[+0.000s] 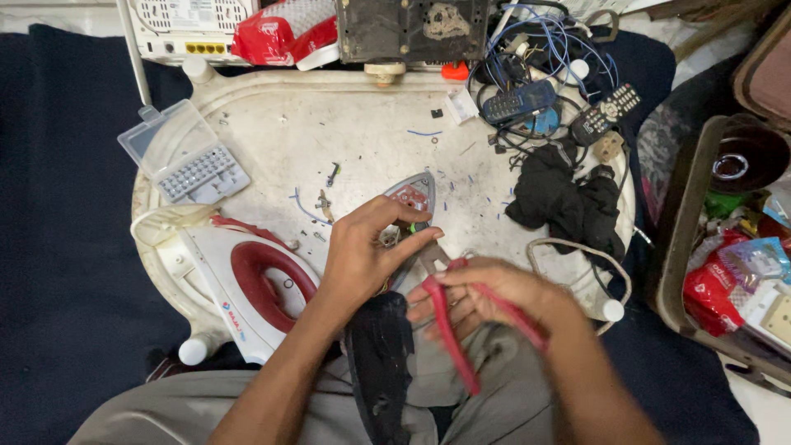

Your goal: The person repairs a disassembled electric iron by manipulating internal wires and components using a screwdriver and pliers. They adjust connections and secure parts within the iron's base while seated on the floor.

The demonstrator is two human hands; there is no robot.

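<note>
Two hands work over one iron soleplate [414, 200], a grey, pointed metal plate with a reddish patch, lying at the middle of the round white table [272, 124]. I see my left hand [362, 255] pinching a small part just below the soleplate, fingers narrow. My right hand [486, 292] is closed around one red cord [449, 330]. One white-and-red iron shell [247, 288] lies left of the soleplate; two remotes [560, 107] sit to its upper right.
</note>
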